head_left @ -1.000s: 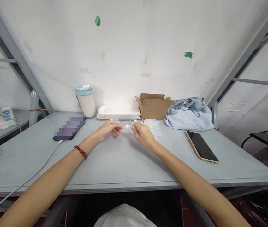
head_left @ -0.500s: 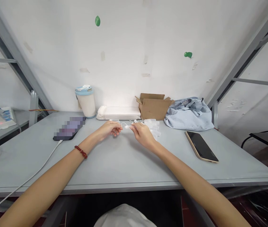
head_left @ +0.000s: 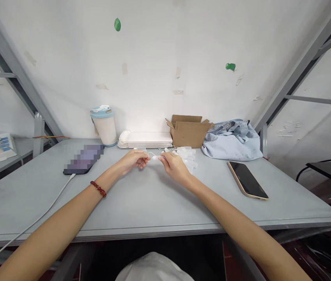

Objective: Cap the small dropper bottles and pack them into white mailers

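Over the grey table [head_left: 153, 207], the left hand [head_left: 137, 159] and right hand [head_left: 173, 164], fingers closed, pinch opposite ends of the small white looped piece [head_left: 155, 157], presumably to keep it steady.

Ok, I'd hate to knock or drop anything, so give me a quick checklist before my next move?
1. Right hand pinching the small white piece: ok.
2. Left hand closed at the piece's other end: ok.
3. Grip firmness: cannot tell.
4. Loose white pieces beside the right hand lying separately: not ok, they overlap.
5. Cardboard box flaps open: ok.
6. Dark-screened phone apart from the right forearm: ok.
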`<act>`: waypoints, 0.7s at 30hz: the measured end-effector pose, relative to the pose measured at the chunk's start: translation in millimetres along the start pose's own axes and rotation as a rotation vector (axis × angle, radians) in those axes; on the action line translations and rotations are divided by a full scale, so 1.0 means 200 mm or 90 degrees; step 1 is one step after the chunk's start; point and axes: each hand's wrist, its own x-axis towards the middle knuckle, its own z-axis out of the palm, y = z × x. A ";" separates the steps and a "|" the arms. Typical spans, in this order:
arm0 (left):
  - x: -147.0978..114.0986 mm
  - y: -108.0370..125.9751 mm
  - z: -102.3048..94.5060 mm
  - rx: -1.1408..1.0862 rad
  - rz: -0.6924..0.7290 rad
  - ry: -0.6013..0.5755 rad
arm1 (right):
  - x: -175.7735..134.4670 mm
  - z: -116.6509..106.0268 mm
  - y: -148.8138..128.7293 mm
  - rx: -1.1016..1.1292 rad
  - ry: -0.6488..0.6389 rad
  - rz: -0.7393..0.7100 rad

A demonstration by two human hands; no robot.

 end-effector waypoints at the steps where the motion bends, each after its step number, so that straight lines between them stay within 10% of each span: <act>1: 0.00 0.00 0.00 -0.002 0.000 0.001 | 0.00 0.00 0.00 0.000 0.004 0.003; 21: -0.01 0.01 0.00 -0.028 -0.001 -0.007 | 0.01 -0.01 0.00 0.017 0.020 -0.002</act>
